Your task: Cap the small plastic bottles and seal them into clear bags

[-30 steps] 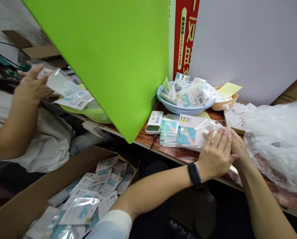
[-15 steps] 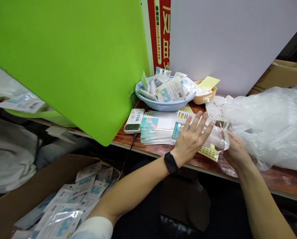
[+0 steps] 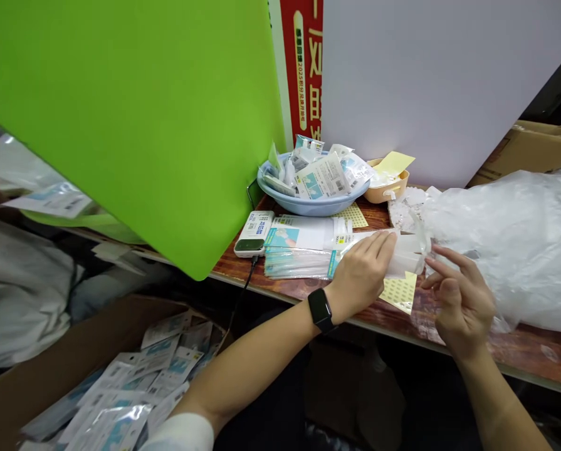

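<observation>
My left hand (image 3: 362,272) lies flat on a clear plastic packaging bag (image 3: 405,257) with a printed card inside, its fingers close together and pressing the bag down. The bag's right end stands up slightly as a loose flap. Beside that end is my right hand (image 3: 466,300), index finger stretched toward the flap and the thumb apart from it; whether the fingertip touches the flap I cannot tell. Left of my left hand lies a stack of carded bags (image 3: 299,250). A yellow sticker sheet (image 3: 400,291) lies partly under the bag.
A blue basin (image 3: 308,203) of filled packets and a small orange basket (image 3: 386,191) stand at the back. A white device (image 3: 254,232) with a cable lies left. A large plastic sack (image 3: 510,250) is at right. Below left, a cardboard box (image 3: 68,357) holds several packets. Green and white panels rise behind.
My left hand's fingers have come together and lie flatter on the bag. My right hand has let go of the bag's end and drawn back to the right, fingers opened.
</observation>
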Demonstrator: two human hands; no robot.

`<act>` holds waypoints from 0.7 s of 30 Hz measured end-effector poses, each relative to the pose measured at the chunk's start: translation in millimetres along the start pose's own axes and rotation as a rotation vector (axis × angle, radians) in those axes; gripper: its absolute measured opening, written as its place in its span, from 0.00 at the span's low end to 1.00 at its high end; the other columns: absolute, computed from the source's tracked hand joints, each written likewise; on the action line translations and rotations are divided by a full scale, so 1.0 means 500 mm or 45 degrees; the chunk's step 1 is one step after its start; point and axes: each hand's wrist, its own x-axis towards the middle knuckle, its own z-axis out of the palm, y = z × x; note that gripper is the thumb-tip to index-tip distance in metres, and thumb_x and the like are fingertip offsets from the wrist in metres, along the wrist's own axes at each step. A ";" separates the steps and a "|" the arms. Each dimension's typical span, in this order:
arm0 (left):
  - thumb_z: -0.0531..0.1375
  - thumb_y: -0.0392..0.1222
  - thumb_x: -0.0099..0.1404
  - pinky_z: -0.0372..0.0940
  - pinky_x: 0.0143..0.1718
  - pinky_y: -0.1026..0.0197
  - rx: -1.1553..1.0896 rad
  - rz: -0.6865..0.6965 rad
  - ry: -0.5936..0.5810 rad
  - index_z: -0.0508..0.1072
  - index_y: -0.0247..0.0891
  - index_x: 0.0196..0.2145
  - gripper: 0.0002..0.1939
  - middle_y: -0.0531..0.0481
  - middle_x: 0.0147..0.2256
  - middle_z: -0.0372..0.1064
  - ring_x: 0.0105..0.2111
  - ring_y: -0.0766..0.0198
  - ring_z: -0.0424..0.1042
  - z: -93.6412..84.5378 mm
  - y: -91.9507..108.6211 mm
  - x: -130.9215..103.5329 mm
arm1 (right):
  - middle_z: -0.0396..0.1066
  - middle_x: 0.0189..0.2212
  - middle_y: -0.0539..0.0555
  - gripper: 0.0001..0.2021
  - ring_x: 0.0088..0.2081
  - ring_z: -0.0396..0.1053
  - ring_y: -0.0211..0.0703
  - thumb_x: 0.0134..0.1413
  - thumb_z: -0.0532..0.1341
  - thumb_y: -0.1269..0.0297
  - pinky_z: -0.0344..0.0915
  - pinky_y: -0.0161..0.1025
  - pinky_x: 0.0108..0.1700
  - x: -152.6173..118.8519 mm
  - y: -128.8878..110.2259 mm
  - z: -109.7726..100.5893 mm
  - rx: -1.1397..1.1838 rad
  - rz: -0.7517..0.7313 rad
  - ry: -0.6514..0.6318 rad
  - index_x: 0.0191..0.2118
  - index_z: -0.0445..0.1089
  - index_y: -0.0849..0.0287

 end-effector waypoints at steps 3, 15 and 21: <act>0.49 0.24 0.56 0.67 0.58 0.51 -0.037 -0.024 -0.031 0.60 0.22 0.58 0.30 0.31 0.56 0.67 0.59 0.52 0.67 0.001 -0.001 0.000 | 0.68 0.56 0.61 0.16 0.26 0.71 0.35 0.66 0.53 0.64 0.68 0.39 0.26 -0.002 0.006 -0.006 0.110 -0.047 -0.120 0.53 0.73 0.52; 0.46 0.30 0.69 0.60 0.63 0.47 0.129 0.212 -0.051 0.62 0.23 0.58 0.21 0.30 0.58 0.64 0.61 0.50 0.63 -0.010 -0.012 -0.006 | 0.71 0.55 0.60 0.18 0.36 0.75 0.53 0.63 0.55 0.64 0.68 0.46 0.24 -0.019 0.032 -0.022 0.132 -0.050 -0.274 0.54 0.74 0.46; 0.45 0.34 0.73 0.58 0.63 0.47 0.270 0.296 -0.003 0.66 0.25 0.56 0.20 0.33 0.56 0.67 0.58 0.51 0.67 -0.013 0.003 -0.006 | 0.77 0.45 0.62 0.17 0.50 0.73 0.63 0.63 0.53 0.59 0.70 0.58 0.49 -0.015 0.044 -0.017 -0.021 -0.168 -0.464 0.45 0.79 0.52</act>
